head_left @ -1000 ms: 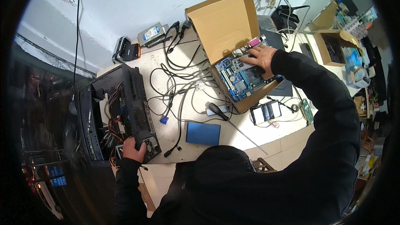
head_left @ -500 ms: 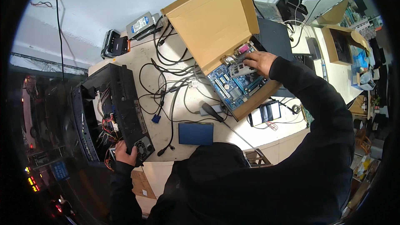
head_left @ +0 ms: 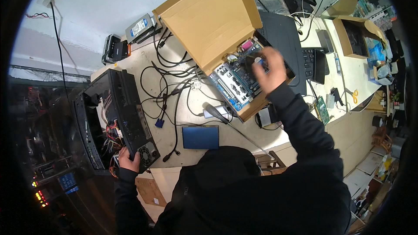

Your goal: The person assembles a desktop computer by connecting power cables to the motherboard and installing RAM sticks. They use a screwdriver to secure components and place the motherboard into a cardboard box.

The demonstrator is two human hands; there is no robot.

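At the left of the table a black computer case (head_left: 135, 104) stands with its side off, coloured wires and a fan grille showing. My left hand (head_left: 129, 161) is closed round its near edge, thumb outside. An open cardboard box (head_left: 213, 21) holds a blue motherboard (head_left: 233, 102). Across the board's left part lies a silver I/O shield (head_left: 233, 82). Over the board's right part is my right hand (head_left: 274, 69), smeared by motion, thumb and fingers curved. Something dark shows beside its fingertips; whether it is held I cannot make out.
Black cables (head_left: 167, 91) tangle between case and box. A blue flat box (head_left: 200, 137) lies at the near edge, beside a long screwdriver (head_left: 215, 112). Hard drives (head_left: 139, 28) stand at the back. A keyboard (head_left: 314, 65) and orange scissors (head_left: 355, 96) are on the right.
My right hand has let go of the I/O shield, which now lies further left on the motherboard. The left hand keeps its grip on the case. The view has shifted slightly.
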